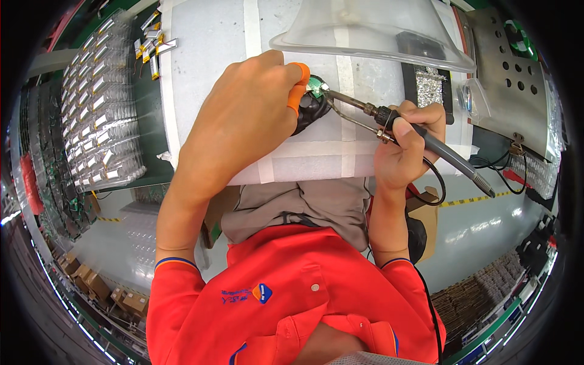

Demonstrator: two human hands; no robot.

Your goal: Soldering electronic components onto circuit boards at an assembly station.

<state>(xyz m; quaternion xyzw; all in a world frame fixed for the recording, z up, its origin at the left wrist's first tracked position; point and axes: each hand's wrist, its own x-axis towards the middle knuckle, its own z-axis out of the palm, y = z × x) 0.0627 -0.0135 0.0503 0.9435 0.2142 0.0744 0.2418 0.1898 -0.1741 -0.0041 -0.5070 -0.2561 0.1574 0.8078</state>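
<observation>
My left hand (252, 106), with orange finger cots (297, 91) on its fingers, is closed at a small green circuit board (314, 86). The board sits on a glossy black rounded part (312, 112); the hand partly hides both. My right hand (406, 146) grips a soldering iron (435, 145) like a pen. A thin curved metal tube (351, 120) runs along the iron's shaft, and its end meets the iron's tip at the board's edge. Both hands are over a white padded work surface (213, 36) with strips of tape.
A clear plastic hood (371, 30) hangs over the far side. Right of the hands lies a black tray of crumpled silvery material (429, 87), beside a perforated metal box (511, 79). Clear blister trays (100, 109) stand at left, near loose battery cells (152, 45). A black cable (431, 304) trails past my right arm.
</observation>
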